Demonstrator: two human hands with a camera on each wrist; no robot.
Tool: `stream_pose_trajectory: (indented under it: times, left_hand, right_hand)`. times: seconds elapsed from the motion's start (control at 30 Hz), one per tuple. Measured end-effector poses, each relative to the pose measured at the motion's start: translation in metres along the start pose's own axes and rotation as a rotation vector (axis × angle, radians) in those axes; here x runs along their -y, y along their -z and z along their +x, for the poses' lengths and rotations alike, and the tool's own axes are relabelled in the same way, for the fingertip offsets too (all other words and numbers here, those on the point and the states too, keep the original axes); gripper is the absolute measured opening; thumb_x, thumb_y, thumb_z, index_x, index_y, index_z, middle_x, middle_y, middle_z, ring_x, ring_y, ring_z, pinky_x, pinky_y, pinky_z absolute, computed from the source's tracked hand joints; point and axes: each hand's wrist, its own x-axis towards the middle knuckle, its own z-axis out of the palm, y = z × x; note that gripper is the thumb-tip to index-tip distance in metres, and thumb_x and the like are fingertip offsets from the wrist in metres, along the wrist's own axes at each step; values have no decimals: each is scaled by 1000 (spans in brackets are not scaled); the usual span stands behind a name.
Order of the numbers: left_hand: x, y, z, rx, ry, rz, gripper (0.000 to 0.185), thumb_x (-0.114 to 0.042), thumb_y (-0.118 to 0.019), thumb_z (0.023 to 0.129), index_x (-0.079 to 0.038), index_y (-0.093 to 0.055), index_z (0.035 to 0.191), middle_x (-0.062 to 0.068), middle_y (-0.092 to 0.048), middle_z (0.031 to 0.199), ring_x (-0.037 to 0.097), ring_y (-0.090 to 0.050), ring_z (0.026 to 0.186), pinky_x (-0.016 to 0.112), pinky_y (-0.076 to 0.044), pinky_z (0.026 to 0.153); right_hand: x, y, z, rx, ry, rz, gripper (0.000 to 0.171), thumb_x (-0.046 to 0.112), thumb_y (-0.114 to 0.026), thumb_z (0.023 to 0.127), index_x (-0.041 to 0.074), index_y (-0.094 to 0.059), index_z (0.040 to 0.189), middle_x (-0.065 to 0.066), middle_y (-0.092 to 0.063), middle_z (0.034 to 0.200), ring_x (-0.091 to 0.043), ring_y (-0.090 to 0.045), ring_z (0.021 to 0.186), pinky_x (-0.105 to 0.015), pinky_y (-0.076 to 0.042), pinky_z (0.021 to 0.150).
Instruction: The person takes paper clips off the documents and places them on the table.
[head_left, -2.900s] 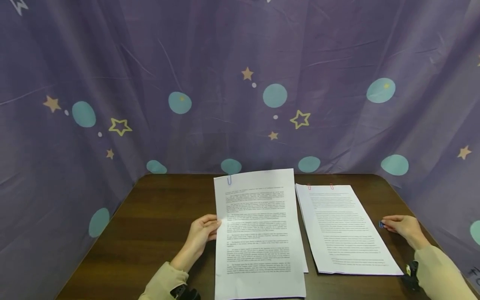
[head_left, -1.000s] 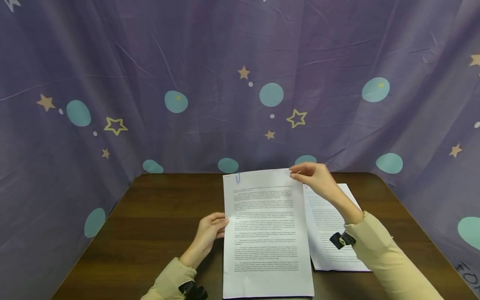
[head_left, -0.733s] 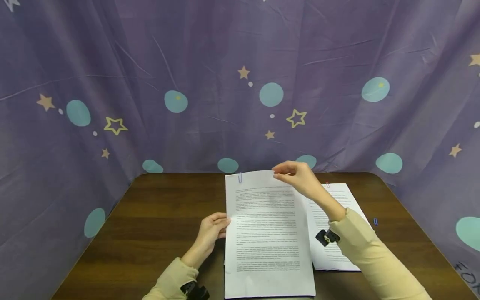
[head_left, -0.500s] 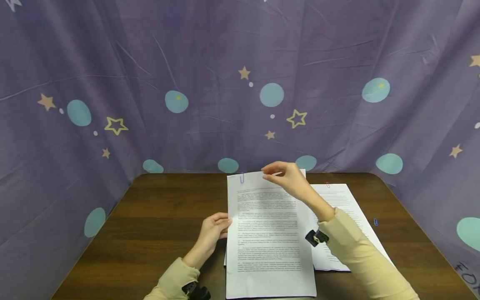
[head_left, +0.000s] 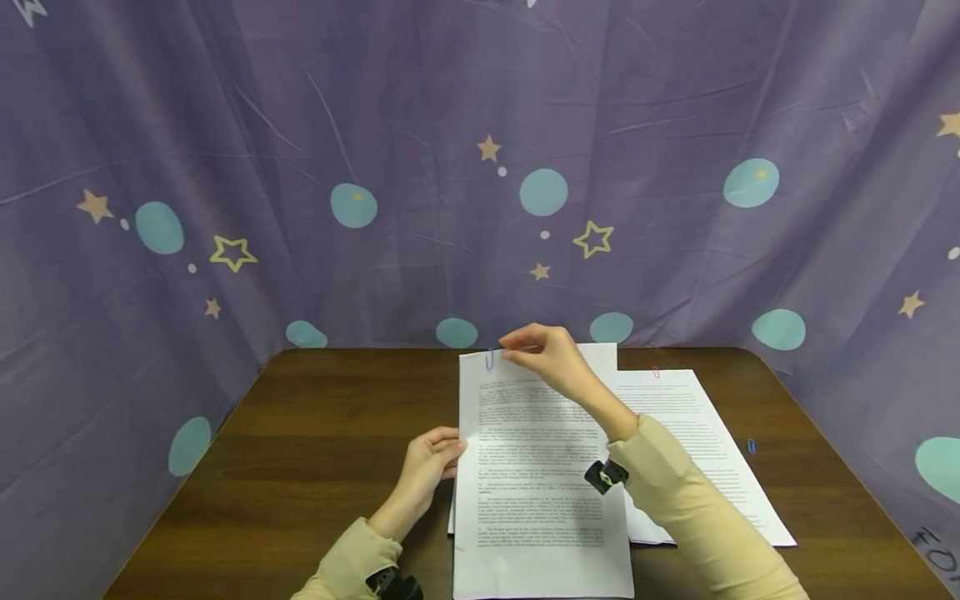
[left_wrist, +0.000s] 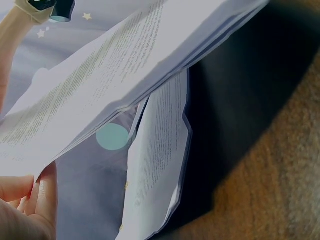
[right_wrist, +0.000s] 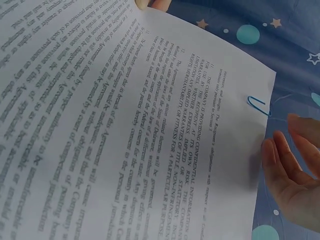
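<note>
A printed paper stack (head_left: pixel 540 467) is held raised and tilted in front of me. My left hand (head_left: pixel 423 467) grips its left edge, thumb in front and fingers behind; the left wrist view shows this hand (left_wrist: pixel 35 200) at the sheets' edge. A blue paper clip (head_left: pixel 490 358) sits on the stack's top edge near the left corner. Beside it, my right hand (head_left: pixel 547 354) has curved fingers, with the fingertips right at the top edge. In the right wrist view that hand (right_wrist: pixel 295 175) is just beyond the page, near the clip (right_wrist: pixel 259 105); I cannot tell whether it pinches anything.
On the wooden table (head_left: pixel 330 433), a second printed stack (head_left: pixel 720 467) lies to the right, partly behind my sleeve, with a red paper clip (head_left: pixel 656 372) at its top. Another blue paper clip (head_left: pixel 752 447) lies farther right. A patterned curtain (head_left: pixel 420 275) stands behind the table.
My right hand has come from the table's right side to the raised stack's top right corner, then slid left along the top edge to the blue clip. My left hand keeps its grip.
</note>
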Motion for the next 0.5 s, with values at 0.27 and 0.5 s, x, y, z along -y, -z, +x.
stream_pose_trajectory:
  times: [0.27,0.5]
  left_hand:
    - [2,-1,-1,-4,-10,24,23,3,-57,80,15,-53,100,-1,-63,70,4,-54,54,16,-46,47]
    - [0,-2,-2,0,-37,39,22,3,-58,80,15,-54,98,0,-64,70,4,-51,52,16,-45,46]
  right_hand:
    - [1,-3,3,8,29,-24,17,5,-65,79,1,-66,95,-10,-64,96,-20,-61,88,-24,-49,74]
    - [2,-4,5,29,35,-58,17,6,-65,79,1,-67,95,-10,-65,94,-21,-62,86,-25,-50,73]
